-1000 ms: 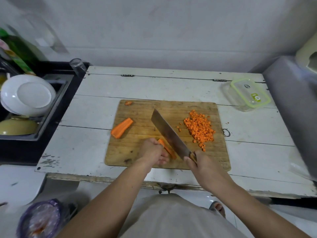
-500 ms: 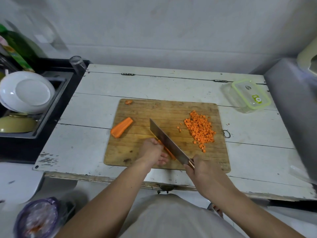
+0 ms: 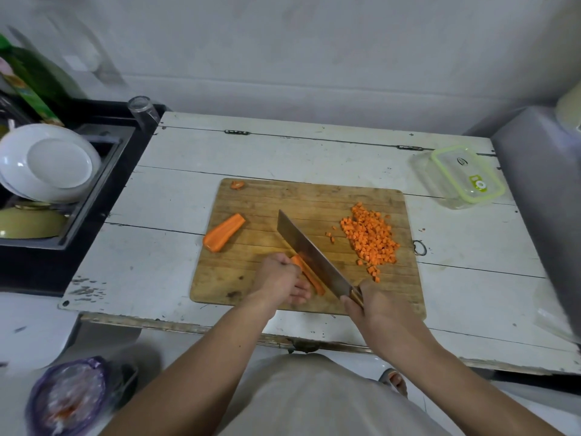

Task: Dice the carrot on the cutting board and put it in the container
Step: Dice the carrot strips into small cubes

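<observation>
A wooden cutting board (image 3: 308, 199) lies on the white table. My left hand (image 3: 279, 280) holds down a carrot piece (image 3: 309, 275) near the board's front edge. My right hand (image 3: 375, 305) grips the handle of a cleaver (image 3: 309, 254), whose blade stands lengthwise against the right side of that piece. A carrot half (image 3: 224, 236) lies at the board's left. A pile of diced carrot (image 3: 370, 240) sits at the right. A small carrot end (image 3: 237, 185) rests at the far left corner. The clear container (image 3: 465, 179) with a green-rimmed lid stands off the board at the far right.
A black sink (image 3: 103, 171) at the left holds white plates (image 3: 47, 163) and a yellow bowl (image 3: 30, 221). A glass (image 3: 143, 110) stands at its far corner. A grey appliance (image 3: 544, 190) borders the table's right side. A purple bag (image 3: 67, 396) lies on the floor.
The cleaver rose and came down again along the carrot piece, with its tip now a little further from me. My left hand stayed on the piece.
</observation>
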Demonstrator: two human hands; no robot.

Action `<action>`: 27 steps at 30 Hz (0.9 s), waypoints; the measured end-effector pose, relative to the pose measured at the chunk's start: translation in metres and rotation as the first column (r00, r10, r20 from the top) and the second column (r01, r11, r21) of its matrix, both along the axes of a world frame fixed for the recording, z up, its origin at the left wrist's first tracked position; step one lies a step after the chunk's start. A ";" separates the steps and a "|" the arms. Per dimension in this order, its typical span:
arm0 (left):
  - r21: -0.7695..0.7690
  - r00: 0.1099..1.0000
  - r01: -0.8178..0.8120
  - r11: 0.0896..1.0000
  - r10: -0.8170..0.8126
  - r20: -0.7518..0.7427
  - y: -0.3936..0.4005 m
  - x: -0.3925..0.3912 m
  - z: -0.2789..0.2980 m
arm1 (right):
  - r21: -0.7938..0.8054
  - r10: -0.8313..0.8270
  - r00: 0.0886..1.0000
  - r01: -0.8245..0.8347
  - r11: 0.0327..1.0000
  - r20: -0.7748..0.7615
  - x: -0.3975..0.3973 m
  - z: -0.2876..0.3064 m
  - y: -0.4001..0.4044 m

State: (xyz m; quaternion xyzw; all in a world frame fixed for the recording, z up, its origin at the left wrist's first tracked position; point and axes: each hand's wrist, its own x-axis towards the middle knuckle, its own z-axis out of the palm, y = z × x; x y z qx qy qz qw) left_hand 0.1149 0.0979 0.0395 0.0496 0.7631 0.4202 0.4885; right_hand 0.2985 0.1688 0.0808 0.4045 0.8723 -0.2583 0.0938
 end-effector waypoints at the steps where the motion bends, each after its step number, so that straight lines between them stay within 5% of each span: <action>1: 0.002 1.000 0.000 1.000 0.000 0.000 0.000 0.000 -0.001 | -0.003 0.002 1.000 -0.002 1.000 0.000 0.000 0.000 -0.001; 15: -0.022 0.996 0.081 0.996 -0.080 0.033 0.004 -0.007 0.002 | -0.036 -0.008 0.997 0.010 0.999 0.071 -0.005 -0.006 -0.007; 20: -0.039 0.996 0.084 0.996 -0.083 0.039 0.005 -0.003 0.007 | 0.105 -0.002 0.998 -0.004 0.994 0.058 -0.033 -0.012 -0.012; 27: -0.045 0.998 0.067 0.997 -0.067 -0.015 0.004 -0.002 0.005 | -0.060 -0.131 0.991 0.129 0.990 -0.027 -0.019 -0.014 -0.004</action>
